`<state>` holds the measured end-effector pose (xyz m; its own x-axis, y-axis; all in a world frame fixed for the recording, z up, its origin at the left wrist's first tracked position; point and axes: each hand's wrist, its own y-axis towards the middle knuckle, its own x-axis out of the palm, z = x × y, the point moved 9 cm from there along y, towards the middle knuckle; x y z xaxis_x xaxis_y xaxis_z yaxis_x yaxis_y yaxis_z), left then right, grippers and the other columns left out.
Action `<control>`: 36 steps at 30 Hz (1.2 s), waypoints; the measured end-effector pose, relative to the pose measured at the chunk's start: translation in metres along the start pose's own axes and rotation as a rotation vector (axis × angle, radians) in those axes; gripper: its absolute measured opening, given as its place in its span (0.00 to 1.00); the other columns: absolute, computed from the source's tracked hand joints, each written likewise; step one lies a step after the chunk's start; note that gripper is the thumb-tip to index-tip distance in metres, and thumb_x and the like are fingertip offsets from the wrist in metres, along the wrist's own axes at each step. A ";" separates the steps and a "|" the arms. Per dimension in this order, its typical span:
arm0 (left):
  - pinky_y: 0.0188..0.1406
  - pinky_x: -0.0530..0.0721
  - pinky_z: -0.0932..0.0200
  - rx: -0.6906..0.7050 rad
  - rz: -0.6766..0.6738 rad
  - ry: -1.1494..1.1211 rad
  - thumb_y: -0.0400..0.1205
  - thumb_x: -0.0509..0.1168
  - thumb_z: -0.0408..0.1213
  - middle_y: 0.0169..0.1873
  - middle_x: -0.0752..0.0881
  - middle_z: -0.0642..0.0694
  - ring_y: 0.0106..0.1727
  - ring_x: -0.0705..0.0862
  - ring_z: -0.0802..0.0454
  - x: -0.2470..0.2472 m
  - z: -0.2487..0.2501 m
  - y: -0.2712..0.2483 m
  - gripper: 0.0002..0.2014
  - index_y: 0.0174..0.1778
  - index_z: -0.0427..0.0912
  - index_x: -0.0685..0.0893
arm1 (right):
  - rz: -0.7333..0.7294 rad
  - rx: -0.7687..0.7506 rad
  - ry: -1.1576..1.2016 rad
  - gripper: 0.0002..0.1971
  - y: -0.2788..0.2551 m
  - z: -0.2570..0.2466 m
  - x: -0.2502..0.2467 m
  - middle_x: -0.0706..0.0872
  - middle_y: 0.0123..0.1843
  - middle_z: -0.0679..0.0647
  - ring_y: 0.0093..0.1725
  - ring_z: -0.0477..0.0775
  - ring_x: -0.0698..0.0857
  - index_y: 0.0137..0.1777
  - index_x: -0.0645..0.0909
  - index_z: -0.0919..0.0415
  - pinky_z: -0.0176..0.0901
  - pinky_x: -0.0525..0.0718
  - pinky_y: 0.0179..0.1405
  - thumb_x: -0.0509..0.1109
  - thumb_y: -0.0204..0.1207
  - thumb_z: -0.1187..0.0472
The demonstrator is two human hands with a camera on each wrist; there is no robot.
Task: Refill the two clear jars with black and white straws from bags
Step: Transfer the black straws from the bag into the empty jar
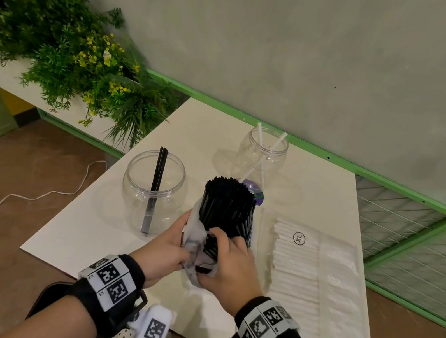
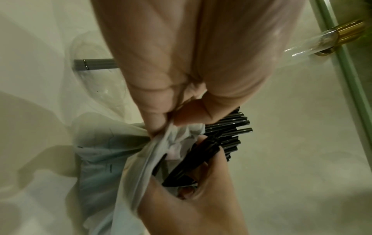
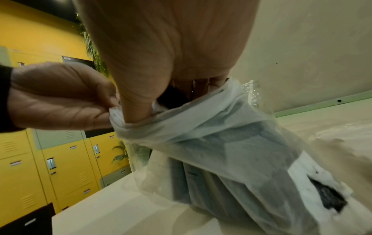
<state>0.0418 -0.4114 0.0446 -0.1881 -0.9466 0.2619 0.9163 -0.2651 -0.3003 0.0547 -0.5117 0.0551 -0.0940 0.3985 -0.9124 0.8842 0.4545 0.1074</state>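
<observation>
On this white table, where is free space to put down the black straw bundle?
Bare tabletop lies between the table's near-left edge and the jar with black straws. It is crowded on the right: the bag of white straws fills it, and both hands work at centre.

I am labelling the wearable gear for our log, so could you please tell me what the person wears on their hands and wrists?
Both hands are bare: left hand, right hand. Each wrist carries a black cuff with white blocks printed with square black-and-white codes: left cuff, right cuff. No sleeves or cables show.
</observation>
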 end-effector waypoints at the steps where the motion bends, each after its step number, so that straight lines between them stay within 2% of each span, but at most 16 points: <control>1: 0.54 0.75 0.42 0.007 0.003 -0.005 0.64 0.55 0.15 0.58 0.85 0.36 0.48 0.83 0.44 0.000 0.000 0.001 0.48 0.75 0.63 0.66 | 0.011 0.006 -0.015 0.39 -0.001 0.000 0.000 0.85 0.53 0.47 0.54 0.54 0.76 0.72 0.70 0.52 0.44 0.72 0.49 0.62 0.61 0.34; 4: 0.55 0.78 0.44 0.023 0.012 0.011 0.64 0.57 0.18 0.62 0.85 0.40 0.61 0.84 0.42 -0.001 0.003 0.000 0.45 0.76 0.60 0.66 | 0.072 -0.003 0.010 0.32 -0.005 0.000 -0.001 0.85 0.47 0.45 0.48 0.53 0.78 0.67 0.71 0.49 0.44 0.76 0.45 0.68 0.62 0.42; 7: 0.53 0.84 0.51 0.047 0.060 0.037 0.64 0.61 0.22 0.63 0.85 0.43 0.64 0.84 0.46 -0.008 0.004 0.000 0.41 0.75 0.55 0.68 | 0.096 0.003 0.103 0.25 -0.009 0.005 -0.003 0.83 0.44 0.48 0.47 0.54 0.78 0.61 0.72 0.48 0.50 0.81 0.43 0.70 0.61 0.56; 10: 0.54 0.84 0.50 0.030 0.120 0.065 0.69 0.61 0.19 0.60 0.86 0.42 0.62 0.85 0.45 -0.017 -0.002 0.004 0.36 0.73 0.50 0.71 | 0.098 0.043 0.178 0.17 -0.011 0.013 -0.007 0.82 0.45 0.47 0.50 0.55 0.79 0.56 0.79 0.56 0.51 0.81 0.47 0.70 0.66 0.59; 13: 0.44 0.82 0.56 -0.021 0.193 0.151 0.73 0.57 0.16 0.54 0.87 0.40 0.52 0.86 0.47 -0.025 -0.008 0.005 0.29 0.67 0.47 0.74 | 0.133 0.059 0.272 0.13 -0.011 0.021 -0.014 0.73 0.42 0.30 0.49 0.52 0.78 0.54 0.81 0.58 0.44 0.78 0.47 0.71 0.70 0.61; 14: 0.40 0.80 0.59 -0.037 0.201 0.170 0.73 0.58 0.17 0.51 0.86 0.39 0.49 0.84 0.47 -0.025 -0.009 0.004 0.27 0.65 0.45 0.75 | 0.160 0.070 0.306 0.11 -0.011 0.024 -0.018 0.71 0.41 0.29 0.48 0.51 0.78 0.53 0.81 0.58 0.41 0.75 0.45 0.72 0.70 0.61; 16: 0.36 0.78 0.62 -0.063 0.194 0.213 0.74 0.57 0.17 0.45 0.84 0.40 0.43 0.82 0.49 -0.023 -0.010 0.003 0.23 0.61 0.42 0.75 | 0.206 0.088 0.373 0.09 -0.010 0.031 -0.025 0.76 0.41 0.35 0.46 0.50 0.79 0.51 0.80 0.56 0.41 0.75 0.43 0.69 0.72 0.57; 18: 0.33 0.75 0.64 -0.082 0.191 0.273 0.74 0.54 0.15 0.42 0.82 0.41 0.40 0.79 0.51 -0.022 -0.010 0.003 0.21 0.57 0.40 0.75 | 0.262 0.137 0.428 0.12 -0.010 0.039 -0.035 0.82 0.45 0.47 0.47 0.51 0.82 0.56 0.77 0.52 0.47 0.81 0.46 0.66 0.73 0.52; 21: 0.32 0.73 0.63 -0.097 0.206 0.308 0.75 0.53 0.16 0.39 0.80 0.42 0.36 0.77 0.52 -0.022 -0.011 0.004 0.18 0.55 0.37 0.75 | 0.409 0.125 0.473 0.23 -0.012 0.044 -0.061 0.82 0.55 0.48 0.53 0.49 0.83 0.65 0.67 0.41 0.44 0.83 0.54 0.70 0.74 0.60; 24: 0.34 0.74 0.62 -0.105 0.231 0.309 0.76 0.53 0.17 0.38 0.81 0.42 0.36 0.78 0.51 -0.023 -0.010 0.004 0.16 0.52 0.39 0.77 | 0.600 -0.024 0.242 0.36 -0.017 0.038 -0.087 0.72 0.66 0.54 0.65 0.52 0.76 0.76 0.62 0.53 0.41 0.77 0.66 0.74 0.71 0.70; 26: 0.35 0.75 0.62 -0.104 0.231 0.311 0.77 0.54 0.17 0.38 0.83 0.42 0.37 0.79 0.50 -0.022 -0.008 0.004 0.16 0.53 0.38 0.77 | 0.605 -0.063 0.091 0.38 -0.014 0.041 -0.090 0.67 0.71 0.56 0.70 0.54 0.72 0.78 0.61 0.58 0.47 0.75 0.71 0.75 0.70 0.70; 28: 0.34 0.76 0.63 -0.109 0.229 0.319 0.77 0.54 0.17 0.39 0.83 0.42 0.38 0.79 0.51 -0.020 -0.008 0.004 0.16 0.54 0.38 0.77 | 0.485 -0.054 0.009 0.38 -0.005 0.045 -0.081 0.70 0.74 0.54 0.69 0.57 0.72 0.78 0.64 0.56 0.56 0.76 0.70 0.74 0.69 0.70; 30: 0.33 0.76 0.65 -0.111 0.231 0.331 0.77 0.54 0.18 0.38 0.83 0.43 0.36 0.80 0.52 -0.019 -0.007 0.003 0.16 0.54 0.40 0.78 | 0.416 -0.060 -0.043 0.31 -0.003 0.046 -0.076 0.72 0.75 0.53 0.68 0.58 0.72 0.77 0.69 0.56 0.59 0.76 0.67 0.68 0.72 0.67; 32: 0.31 0.78 0.66 -0.103 0.235 0.342 0.78 0.54 0.19 0.37 0.84 0.44 0.34 0.82 0.55 -0.018 -0.005 0.003 0.16 0.53 0.40 0.78 | 0.426 -0.056 0.029 0.24 -0.010 0.047 -0.078 0.69 0.77 0.50 0.71 0.56 0.71 0.77 0.70 0.56 0.50 0.68 0.74 0.60 0.80 0.59; 34: 0.31 0.79 0.67 -0.100 0.243 0.345 0.78 0.56 0.20 0.36 0.85 0.44 0.31 0.84 0.57 -0.020 -0.003 0.002 0.14 0.53 0.40 0.78 | 0.405 -0.052 0.170 0.26 -0.022 0.049 -0.077 0.65 0.81 0.49 0.78 0.53 0.66 0.80 0.65 0.57 0.39 0.57 0.78 0.55 0.83 0.52; 36: 0.33 0.78 0.63 -0.095 0.240 0.362 0.79 0.58 0.22 0.36 0.84 0.44 0.33 0.83 0.54 -0.020 0.000 0.001 0.10 0.51 0.38 0.78 | 0.354 -0.045 0.270 0.31 -0.034 0.049 -0.070 0.60 0.83 0.47 0.82 0.50 0.60 0.83 0.59 0.55 0.40 0.54 0.80 0.55 0.83 0.43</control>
<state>0.0464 -0.3929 0.0386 -0.1014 -0.9822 -0.1580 0.9156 -0.0300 -0.4010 0.0538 -0.5945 0.0960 0.0895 0.7265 -0.6813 0.8633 0.2845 0.4168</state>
